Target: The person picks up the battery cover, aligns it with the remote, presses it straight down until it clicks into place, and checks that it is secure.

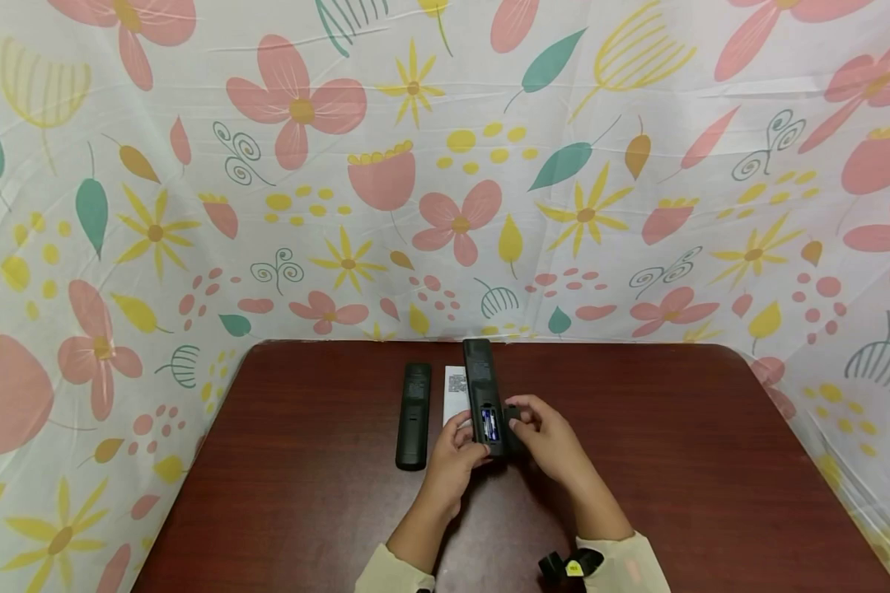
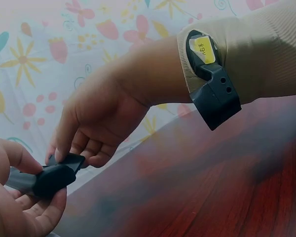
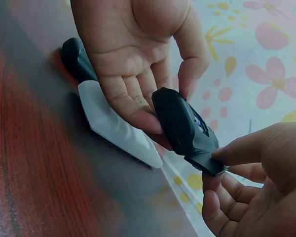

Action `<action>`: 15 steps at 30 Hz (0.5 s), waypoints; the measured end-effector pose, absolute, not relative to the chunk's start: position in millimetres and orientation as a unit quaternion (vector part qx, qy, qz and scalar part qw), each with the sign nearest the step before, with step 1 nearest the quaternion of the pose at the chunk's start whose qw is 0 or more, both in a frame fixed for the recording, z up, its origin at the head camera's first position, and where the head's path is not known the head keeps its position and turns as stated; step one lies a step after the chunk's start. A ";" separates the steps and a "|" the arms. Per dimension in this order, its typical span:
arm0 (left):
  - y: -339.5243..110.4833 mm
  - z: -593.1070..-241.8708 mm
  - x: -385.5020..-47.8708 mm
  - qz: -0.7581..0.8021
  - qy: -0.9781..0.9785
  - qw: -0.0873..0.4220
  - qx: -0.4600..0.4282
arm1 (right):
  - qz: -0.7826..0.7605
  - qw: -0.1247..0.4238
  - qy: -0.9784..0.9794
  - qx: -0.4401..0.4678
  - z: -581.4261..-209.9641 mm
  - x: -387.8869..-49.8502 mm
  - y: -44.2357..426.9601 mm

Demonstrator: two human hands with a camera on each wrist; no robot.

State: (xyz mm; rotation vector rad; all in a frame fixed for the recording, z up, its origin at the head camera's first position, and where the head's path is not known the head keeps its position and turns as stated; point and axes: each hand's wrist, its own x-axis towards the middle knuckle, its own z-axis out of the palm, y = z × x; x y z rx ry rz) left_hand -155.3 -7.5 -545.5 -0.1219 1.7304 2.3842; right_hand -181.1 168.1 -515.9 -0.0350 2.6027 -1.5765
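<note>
My left hand grips the lower end of a dark remote control, held with its back up. Its battery compartment lies uncovered, and batteries show inside. Just to the right, my right hand pinches a small dark battery cover between thumb and fingers. In the right wrist view the cover is right beside the remote's end; whether they touch I cannot tell. The left wrist view shows both hands close together around the remote.
A second dark remote control lies on the brown table to the left. Between the two remotes is a white slab-like thing with a printed label, partly hidden. A flowered cloth hangs behind the table's far edge.
</note>
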 end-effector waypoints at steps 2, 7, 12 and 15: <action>-7.8 -544.9 -155.5 0.805 0.585 0.095 -0.043 | -0.518 0.041 0.854 -0.014 -514.7 -182.0 167.8; -8.7 -542.6 -155.3 0.802 0.588 0.094 -0.048 | -0.519 0.024 0.854 -0.016 -510.3 -183.6 166.9; -9.2 -542.4 -154.6 0.796 0.596 0.096 -0.050 | -0.527 0.008 0.850 -0.021 -504.7 -183.9 164.9; -9.2 -542.0 -154.9 0.794 0.598 0.097 -0.055 | -0.545 0.001 0.838 -0.033 -502.5 -184.7 162.9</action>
